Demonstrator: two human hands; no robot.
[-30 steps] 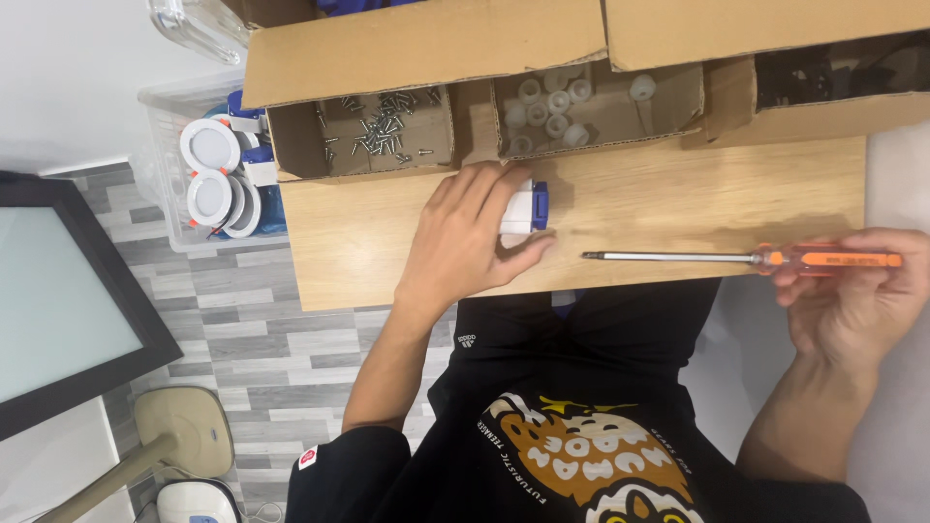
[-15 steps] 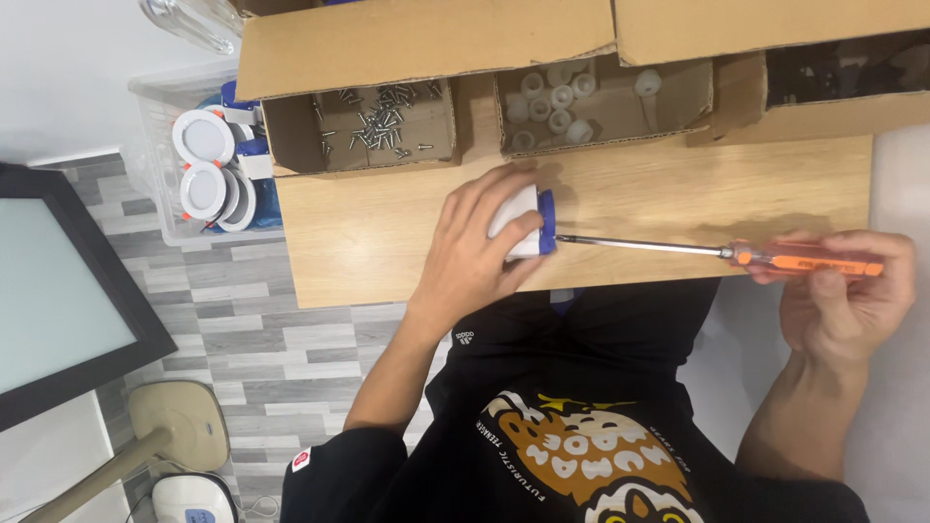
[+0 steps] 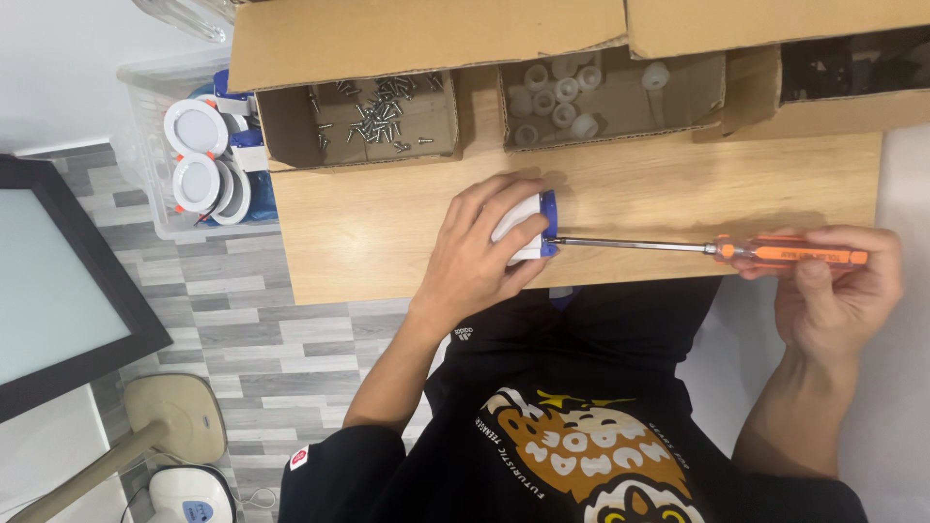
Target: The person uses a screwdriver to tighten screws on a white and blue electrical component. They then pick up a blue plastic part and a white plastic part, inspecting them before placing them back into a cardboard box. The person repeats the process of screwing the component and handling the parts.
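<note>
My left hand (image 3: 478, 257) grips a small white lamp housing with a blue back (image 3: 528, 225), held on its side on the wooden table (image 3: 378, 232). My right hand (image 3: 841, 291) holds the orange handle of a long screwdriver (image 3: 736, 250). Its steel shaft runs leftward and its tip meets the blue back of the housing.
Three open cardboard boxes stand along the table's far edge: one with loose screws (image 3: 378, 111), one with white plastic rings (image 3: 567, 92), one dark inside (image 3: 852, 63). A clear bin of round white lamps (image 3: 199, 160) sits left of the table. A black-framed panel (image 3: 58, 281) leans at the left.
The screwdriver has moved left until its tip touches the housing's blue back. My left hand has kept its grip on the housing.
</note>
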